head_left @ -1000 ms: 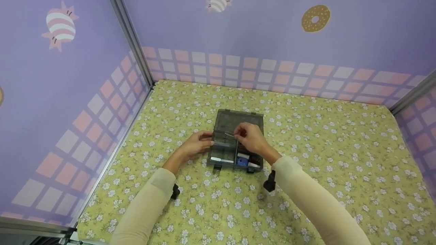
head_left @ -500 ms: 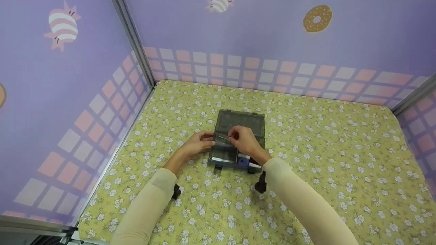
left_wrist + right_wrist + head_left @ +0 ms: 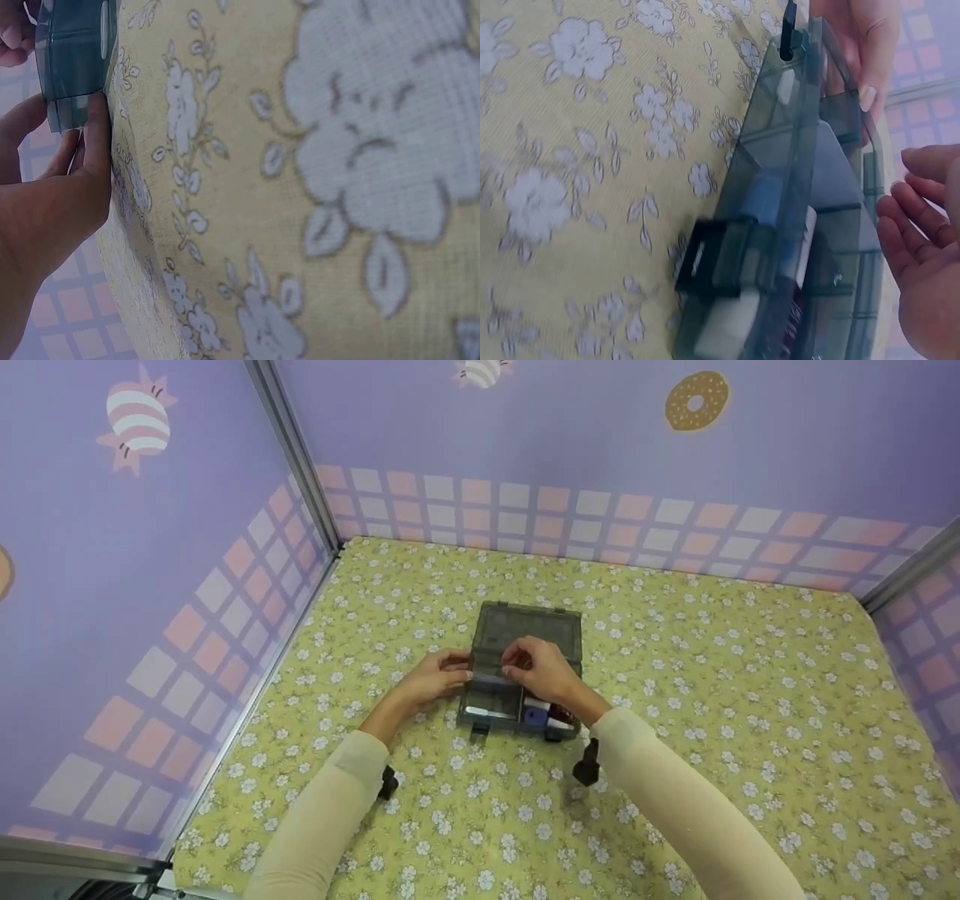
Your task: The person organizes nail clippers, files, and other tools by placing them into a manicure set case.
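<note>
A grey-green see-through compartment box [image 3: 531,628] lies on the cloth, its lid folded back. My left hand [image 3: 431,681] grips the box's left side; in the left wrist view the thumb lies at the rim and fingers rest along the outer wall. Above the middle compartments hovers my right hand [image 3: 549,669]. In the right wrist view, the right hand [image 3: 930,225] has loosely bent fingers with thumb apart, and nothing shows between them. A slim white stick [image 3: 487,712] lies in the front left compartment. A blue piece [image 3: 535,717] sits front right beside white and dark red pieces.
Flowered yellow cloth [image 3: 720,720] covers the table around the box. Purple panels [image 3: 570,435] stand at the back and sides, with a metal post [image 3: 292,450] at the back left corner. Two black latches, one being the right latch [image 3: 553,735], jut from the box's front.
A thin shiny piece in the right fingers moved left over the box and no longer shows in them. The right fingers and thumb have parted slightly. The left hand stays at the box.
</note>
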Demonstrator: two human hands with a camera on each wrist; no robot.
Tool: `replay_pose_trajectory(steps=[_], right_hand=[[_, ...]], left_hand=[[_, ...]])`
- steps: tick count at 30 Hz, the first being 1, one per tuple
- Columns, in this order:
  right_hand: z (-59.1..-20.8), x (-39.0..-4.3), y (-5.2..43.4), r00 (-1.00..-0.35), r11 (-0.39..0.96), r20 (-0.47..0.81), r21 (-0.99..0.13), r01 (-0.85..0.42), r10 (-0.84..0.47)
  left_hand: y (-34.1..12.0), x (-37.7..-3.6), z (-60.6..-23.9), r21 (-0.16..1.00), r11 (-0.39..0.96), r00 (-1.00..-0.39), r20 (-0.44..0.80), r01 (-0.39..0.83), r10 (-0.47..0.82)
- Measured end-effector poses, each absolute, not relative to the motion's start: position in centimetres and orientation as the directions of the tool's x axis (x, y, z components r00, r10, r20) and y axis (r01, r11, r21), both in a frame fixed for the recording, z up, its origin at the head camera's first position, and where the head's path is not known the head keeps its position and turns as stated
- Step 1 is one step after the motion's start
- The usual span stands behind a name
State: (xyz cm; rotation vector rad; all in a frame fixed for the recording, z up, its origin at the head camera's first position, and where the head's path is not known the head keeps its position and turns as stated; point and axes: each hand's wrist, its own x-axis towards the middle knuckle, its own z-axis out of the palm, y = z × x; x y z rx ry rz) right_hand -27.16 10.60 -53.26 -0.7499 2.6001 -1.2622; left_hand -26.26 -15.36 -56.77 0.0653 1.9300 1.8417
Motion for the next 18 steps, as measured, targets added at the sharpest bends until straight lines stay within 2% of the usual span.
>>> replay_pose_trajectory(steps=[6, 12, 15, 18], right_hand=[[-52.1, -26.8, 12.7, -0.820, 0.499, 0.072, -0.762, -0.413, -0.567], [-50.0, -25.8, 15.7, -0.780, 0.479, 0.019, -0.780, -0.403, -0.625], [-49.3, -25.1, 17.7, -0.780, 0.488, 0.025, -0.767, -0.416, -0.625], [-48.9, -24.3, 20.0, -0.796, 0.520, 0.053, -0.730, -0.443, -0.603]], left_hand=[[-15.2, -26.4, -56.2, 0.949, 0.128, -0.886, -0.315, -0.288, 0.340], [-15.0, -25.7, -54.3, 0.939, 0.209, -0.911, -0.321, -0.272, 0.260], [-14.6, -25.3, -53.0, 0.928, 0.307, -0.940, -0.279, -0.211, 0.197], [-13.9, -24.9, -51.8, 0.887, 0.453, -0.966, -0.185, -0.087, 0.177]])
